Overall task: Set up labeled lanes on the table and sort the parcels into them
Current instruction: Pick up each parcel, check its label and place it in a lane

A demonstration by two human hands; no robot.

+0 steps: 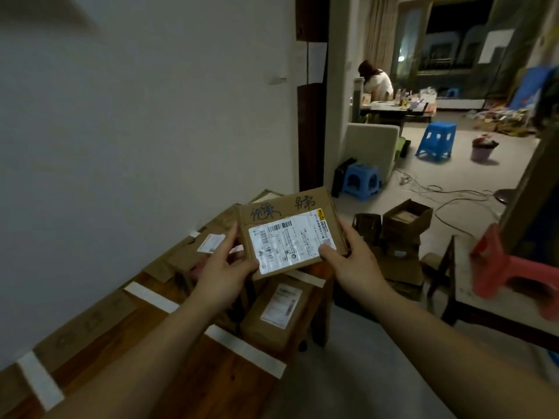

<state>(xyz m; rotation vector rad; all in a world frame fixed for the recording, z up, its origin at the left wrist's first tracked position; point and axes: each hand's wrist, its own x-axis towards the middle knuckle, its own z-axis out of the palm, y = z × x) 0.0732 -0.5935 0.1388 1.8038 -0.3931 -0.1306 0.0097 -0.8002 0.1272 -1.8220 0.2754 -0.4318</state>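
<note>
Gripping opposite edges, the left hand (222, 272) and right hand (352, 261) hold a labelled cardboard parcel (292, 234) above the tabletop (193, 385), where white tape strips (246, 347) mark lanes and other parcels (276, 311) lie.

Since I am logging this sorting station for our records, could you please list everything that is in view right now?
held parcel: one, brown with white label, above the table
table parcels: several, brown, piled at the table's far end
tape strips: at least three, white, across the table
table: one, dark wood, against the wall
blue stools: at least two, blue, floor beyond
red stool: one, red, surface at right
open cartons: few, brown, floor right of table
bucket: one, pink, far floor
seated person: one, light top, far desk
left hand: one, grips the held parcel's left edge
right hand: one, grips its right edge
</note>
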